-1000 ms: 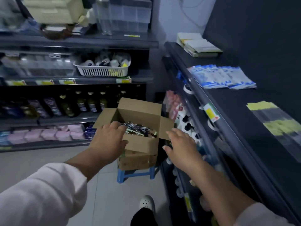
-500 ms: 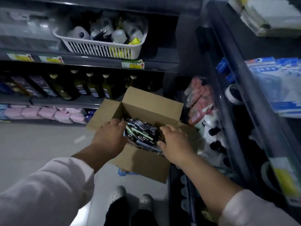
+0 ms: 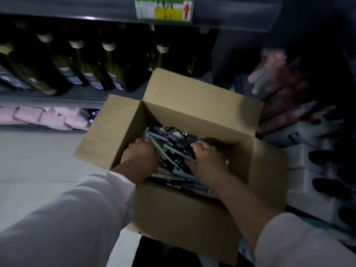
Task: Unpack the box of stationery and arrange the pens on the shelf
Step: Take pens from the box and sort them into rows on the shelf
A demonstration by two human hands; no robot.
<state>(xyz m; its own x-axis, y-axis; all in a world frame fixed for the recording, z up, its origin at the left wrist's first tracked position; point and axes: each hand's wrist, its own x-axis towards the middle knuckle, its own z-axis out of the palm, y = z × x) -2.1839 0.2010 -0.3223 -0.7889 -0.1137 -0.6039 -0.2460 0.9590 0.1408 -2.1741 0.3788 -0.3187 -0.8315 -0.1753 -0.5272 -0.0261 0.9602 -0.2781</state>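
Note:
An open brown cardboard box (image 3: pixel 194 105) fills the middle of the view, its flaps folded outward. Inside lies a heap of pens (image 3: pixel 173 149), green, blue and dark. Both my hands are down in the box, one on each side of the heap. My left hand (image 3: pixel 139 155) curls its fingers around the left side of the pens. My right hand (image 3: pixel 209 162) closes on the right side of the same heap. The fingertips of both hands are buried among the pens.
Dark glass bottles (image 3: pixel 90 68) stand on the shelf behind the box, with pink packets (image 3: pixel 48 117) on the shelf below. White bottles with black caps (image 3: pixel 316 170) and pinkish packs (image 3: pixel 279 83) fill the right-hand shelving. A yellow price label (image 3: pixel 165 10) hangs above.
My head has come much closer to the box. Both hands went from the box rim down into it and closed around the heap of pens.

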